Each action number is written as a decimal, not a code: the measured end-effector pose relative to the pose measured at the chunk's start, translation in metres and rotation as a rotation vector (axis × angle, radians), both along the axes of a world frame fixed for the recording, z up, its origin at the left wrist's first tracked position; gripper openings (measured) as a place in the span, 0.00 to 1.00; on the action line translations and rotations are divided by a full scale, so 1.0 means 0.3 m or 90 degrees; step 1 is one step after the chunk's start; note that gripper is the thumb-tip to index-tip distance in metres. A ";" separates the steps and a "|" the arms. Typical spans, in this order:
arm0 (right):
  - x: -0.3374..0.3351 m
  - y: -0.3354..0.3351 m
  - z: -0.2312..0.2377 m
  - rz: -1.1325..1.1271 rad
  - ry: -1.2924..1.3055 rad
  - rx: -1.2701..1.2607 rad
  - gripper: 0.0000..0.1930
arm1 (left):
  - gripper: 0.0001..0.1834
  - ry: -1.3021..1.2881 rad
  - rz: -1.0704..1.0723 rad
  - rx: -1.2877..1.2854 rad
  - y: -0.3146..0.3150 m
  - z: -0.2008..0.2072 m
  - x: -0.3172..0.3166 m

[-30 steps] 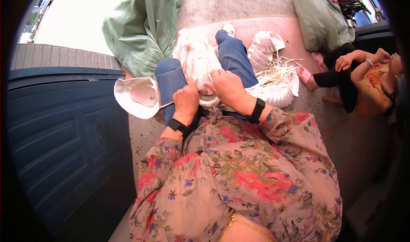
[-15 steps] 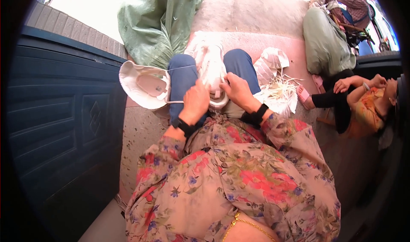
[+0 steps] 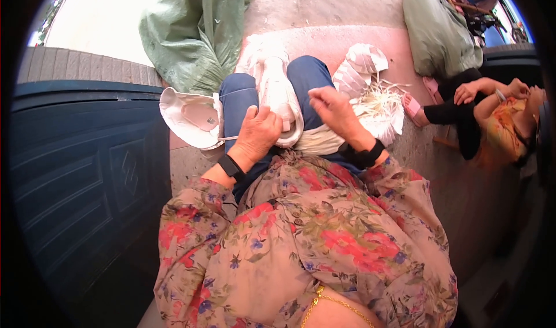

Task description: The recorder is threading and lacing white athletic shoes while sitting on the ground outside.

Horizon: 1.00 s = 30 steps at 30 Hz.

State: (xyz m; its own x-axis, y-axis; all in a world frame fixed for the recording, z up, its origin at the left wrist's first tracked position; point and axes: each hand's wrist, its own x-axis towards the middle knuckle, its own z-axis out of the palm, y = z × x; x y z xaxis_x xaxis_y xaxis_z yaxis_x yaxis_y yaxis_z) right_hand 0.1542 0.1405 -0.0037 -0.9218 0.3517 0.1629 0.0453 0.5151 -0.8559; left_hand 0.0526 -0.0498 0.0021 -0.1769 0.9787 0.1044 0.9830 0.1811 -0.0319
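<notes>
Okay — you're seemingly mid-step, hand-working the white shoe (image 3: 274, 87) between your knees (image 3: 238, 82); left hand (image 3: 258, 132) curled at its side, right hand (image 3: 336, 113) curled, apart — can't tell if either grips. Next move calls for steadying it.

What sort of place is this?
Likely a doorway or entrance opening outdoors: a dark blue panelled door at left, brightly lit concrete ahead, and large green sacks on the ground.

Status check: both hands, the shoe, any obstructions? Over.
Bare left hand at long white shoe, near left side, grip unclear. Bare right hand apart from it, fingers curled. Shoe between blue denim knees, partly covered by left hand.
</notes>
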 end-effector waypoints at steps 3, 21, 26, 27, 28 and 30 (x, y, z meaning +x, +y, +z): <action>0.067 0.081 0.038 -0.045 -0.077 0.031 0.05 | 0.08 -0.009 -0.060 0.002 -0.017 0.006 -0.033; 0.140 0.076 -0.025 0.243 -0.117 0.298 0.01 | 0.07 -0.388 0.035 0.219 0.025 0.085 -0.017; 0.140 0.067 -0.013 0.290 -0.140 0.385 0.02 | 0.08 -0.527 0.030 -0.038 0.104 0.035 0.084; 0.138 0.063 -0.012 0.284 -0.129 0.396 0.01 | 0.09 -0.506 0.014 -0.084 0.117 0.013 0.097; 0.141 0.066 -0.012 0.283 -0.125 0.397 0.01 | 0.09 -0.502 0.014 -0.084 0.138 0.008 0.106; 0.146 0.068 -0.001 0.231 -0.079 0.295 0.02 | 0.09 -0.517 0.045 -0.085 0.169 0.002 0.122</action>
